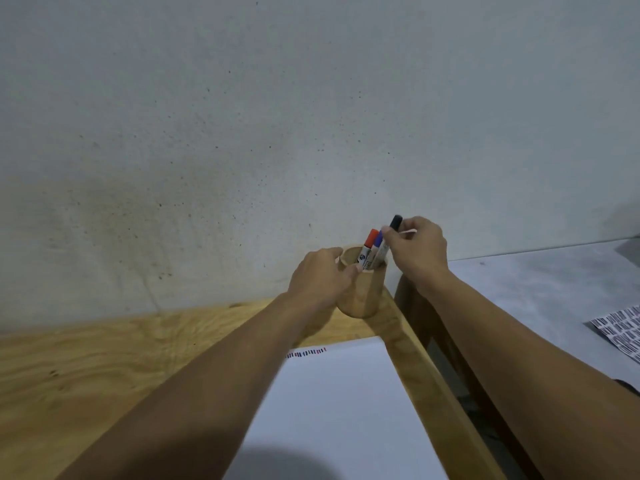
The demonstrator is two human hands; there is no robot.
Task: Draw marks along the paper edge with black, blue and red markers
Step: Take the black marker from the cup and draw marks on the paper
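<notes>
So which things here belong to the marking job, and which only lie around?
For the job: black marker, blue marker, red marker, wooden cup, white paper.
Lying about: patterned sheet on the grey surface.

The left hand [320, 277] wraps the side of a wooden cup [363, 289], while the right hand [417, 249] just beside it pinches the black marker [393, 230] standing in the cup. Between the hands, the red marker [369, 244] and blue marker [378, 244] stand in the cup. Below the left wrist, white paper [346, 410] on the wooden table [104, 358] shows coloured marks [306, 352] along its far edge.
</notes>
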